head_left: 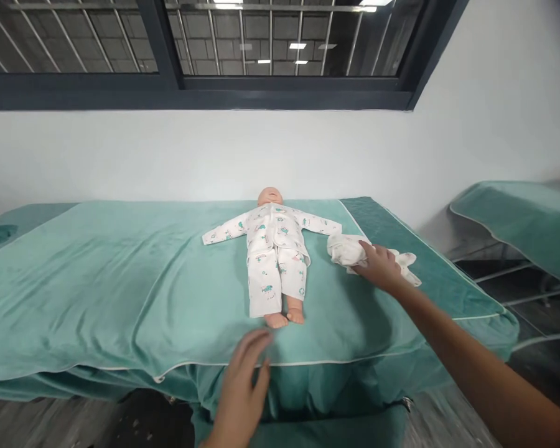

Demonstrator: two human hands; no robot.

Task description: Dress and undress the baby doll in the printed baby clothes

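A baby doll (271,196) lies on its back on the green-covered bed, arms stretched out to both sides. It wears a white printed top (274,227) and matching trousers (265,283), with bare feet showing below the cuffs. My right hand (380,267) is closed on a crumpled bundle of white cloth (348,250) beside the doll's sleeve at right; more of the bundle sticks out past my wrist. Just in front of the doll's feet, my left hand (246,379) hovers near the bed's front edge, fingers apart and holding nothing.
The green bed cover (98,292) hangs over the front edge. Behind stands a white wall (177,155) under a dark-framed, barred window (284,93). At right is another green-covered bed (532,218) on a metal frame, across a gap.
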